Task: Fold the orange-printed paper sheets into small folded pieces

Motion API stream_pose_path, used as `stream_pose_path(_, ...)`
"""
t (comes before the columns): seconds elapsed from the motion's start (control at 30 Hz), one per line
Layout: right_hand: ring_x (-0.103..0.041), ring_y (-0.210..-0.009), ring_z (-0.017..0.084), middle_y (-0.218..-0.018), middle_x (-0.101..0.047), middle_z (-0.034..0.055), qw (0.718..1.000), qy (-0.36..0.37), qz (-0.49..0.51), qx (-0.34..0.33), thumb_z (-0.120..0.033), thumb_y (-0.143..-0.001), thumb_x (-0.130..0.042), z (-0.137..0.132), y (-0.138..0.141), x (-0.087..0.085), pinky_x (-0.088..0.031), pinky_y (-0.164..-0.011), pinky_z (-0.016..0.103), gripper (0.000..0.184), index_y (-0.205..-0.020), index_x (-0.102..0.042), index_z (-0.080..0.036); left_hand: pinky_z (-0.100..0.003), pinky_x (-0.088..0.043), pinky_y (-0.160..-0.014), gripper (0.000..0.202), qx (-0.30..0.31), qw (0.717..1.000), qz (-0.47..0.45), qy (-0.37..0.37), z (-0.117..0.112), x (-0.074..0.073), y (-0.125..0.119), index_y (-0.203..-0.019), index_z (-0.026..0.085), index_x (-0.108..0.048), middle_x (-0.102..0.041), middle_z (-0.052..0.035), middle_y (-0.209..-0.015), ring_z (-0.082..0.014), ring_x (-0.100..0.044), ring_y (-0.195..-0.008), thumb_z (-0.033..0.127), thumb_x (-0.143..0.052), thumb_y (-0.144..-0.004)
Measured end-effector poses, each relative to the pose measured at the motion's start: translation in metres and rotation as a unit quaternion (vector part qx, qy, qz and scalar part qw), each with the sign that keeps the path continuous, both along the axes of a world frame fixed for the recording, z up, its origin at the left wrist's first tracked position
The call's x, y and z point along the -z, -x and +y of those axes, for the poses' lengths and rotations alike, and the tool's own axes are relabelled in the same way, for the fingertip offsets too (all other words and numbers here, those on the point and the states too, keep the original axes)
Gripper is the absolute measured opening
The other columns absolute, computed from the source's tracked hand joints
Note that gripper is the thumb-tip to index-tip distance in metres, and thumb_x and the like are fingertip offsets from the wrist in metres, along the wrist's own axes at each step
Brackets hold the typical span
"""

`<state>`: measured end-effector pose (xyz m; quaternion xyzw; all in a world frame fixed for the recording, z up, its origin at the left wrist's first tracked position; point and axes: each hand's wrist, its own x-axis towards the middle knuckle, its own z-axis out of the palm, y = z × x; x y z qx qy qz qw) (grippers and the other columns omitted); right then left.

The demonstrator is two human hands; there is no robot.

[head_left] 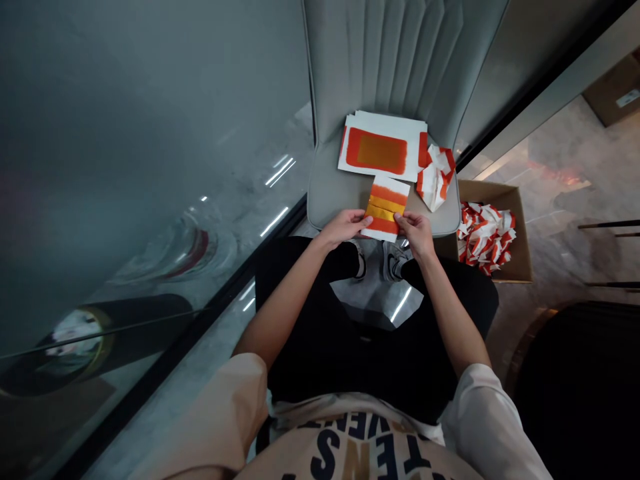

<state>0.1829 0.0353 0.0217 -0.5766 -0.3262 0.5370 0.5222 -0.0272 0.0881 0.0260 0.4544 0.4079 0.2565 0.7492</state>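
Between my two hands is a sheet of joss paper point(384, 193), white with orange bands and a shiny gold middle that shows a crease across it. My left hand point(346, 225) pinches its left edge, and my right hand point(416, 231) pinches the right edge with the thumb on top. Just beyond it, a stack of flat joss paper sheets point(383, 143) lies on the grey chair seat point(325, 200). To the right of the stack sits a folded piece of joss paper point(436, 179), white and orange.
A cardboard box point(523, 233) on the floor right of the chair holds many folded paper pieces point(487, 237). The chair's backrest point(400, 60) rises behind the stack. A glass wall point(150, 133) runs along the left. Another carton point(615, 90) stands at the far right.
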Motion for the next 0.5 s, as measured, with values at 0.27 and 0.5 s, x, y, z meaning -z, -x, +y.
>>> stream_pose_path(0.27,-0.062,-0.054,0.012,-0.063,-0.066,-0.0106,0.997,-0.034,-0.006,0.064,-0.061,-0.068,-0.087,0.001,0.008,0.002,-0.050,-0.050,0.020,0.065,-0.104,-0.044,-0.029,-0.026,-0.062,-0.059,0.047,-0.112,0.993,0.022,-0.022,0.000,0.003,-0.008,-0.123,0.016,-0.060,-0.071,0.0006,-0.077,-0.0130,-0.068,-0.064,0.026,-0.084,-0.084)
stream_pose_path(0.5,-0.059,-0.044,0.014,-0.055,-0.061,-0.0098,1.000,-0.010,0.020,0.001,-0.064,-0.065,-0.088,-0.001,0.007,-0.003,-0.046,-0.039,0.022,0.062,-0.092,-0.047,-0.027,-0.031,-0.066,-0.066,0.025,-0.123,0.992,0.005,-0.024,-0.002,-0.002,-0.009,-0.107,0.019,-0.057,-0.067,0.0012,-0.076,-0.0143,-0.070,-0.070,0.022,-0.075,-0.092)
